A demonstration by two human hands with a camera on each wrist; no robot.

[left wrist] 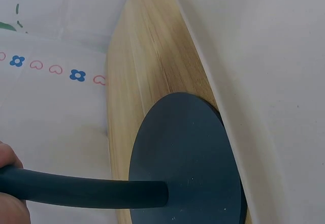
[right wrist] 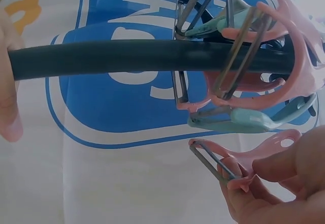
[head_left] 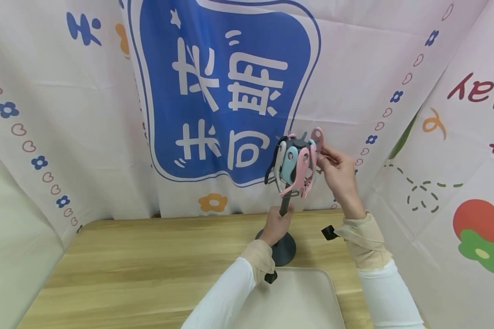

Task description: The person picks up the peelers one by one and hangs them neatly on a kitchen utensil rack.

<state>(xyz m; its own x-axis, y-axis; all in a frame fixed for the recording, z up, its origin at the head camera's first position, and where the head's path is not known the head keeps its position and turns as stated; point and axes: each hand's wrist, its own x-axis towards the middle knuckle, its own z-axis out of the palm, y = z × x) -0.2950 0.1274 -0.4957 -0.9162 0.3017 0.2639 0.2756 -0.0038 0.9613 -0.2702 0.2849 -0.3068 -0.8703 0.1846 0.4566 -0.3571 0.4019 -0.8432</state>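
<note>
A dark utensil stand has a round base (head_left: 286, 251) and an upright pole (head_left: 285, 206). My left hand (head_left: 277, 224) is curled round the pole above the base. Peelers hang in a ring from the stand's top: pink (head_left: 301, 170), light blue (head_left: 288, 165), white (head_left: 277, 165) and black ones. At the ring's right side, my right hand (head_left: 340, 176) pinches a pink peeler (right wrist: 266, 155) near its blade end, the handle hole pointing up. From the right wrist view this peeler is apart from the pole; whether its hole is on a hook, I cannot tell.
A beige tray (head_left: 290, 301) lies on the wooden table (head_left: 148, 256), close against the stand's base. Printed cloth (head_left: 238, 196) hangs behind the table's far edge, and another printed sheet (head_left: 436, 228) stands on the right.
</note>
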